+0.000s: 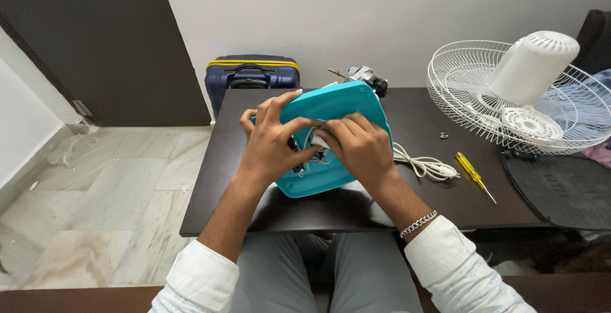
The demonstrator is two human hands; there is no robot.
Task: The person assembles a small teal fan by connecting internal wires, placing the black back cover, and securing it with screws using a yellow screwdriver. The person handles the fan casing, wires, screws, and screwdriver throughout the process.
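Teal fan base [337,106] tilted up on dark surface [420,205], underside toward the person | left hand [270,144] grip clasps its edge | right hand [359,144] grip pinching white wiring [316,141] in the hollow | advice: brace base, ease wires gently | hollow holds wires, small parts unclear

A: What's held?
B: Teal rounded plastic fan base cover [334,138], tilted up off the dark table [407,198], underside facing up w/ small wires showing at centre.
A: Where?
B: Near table's front edge.
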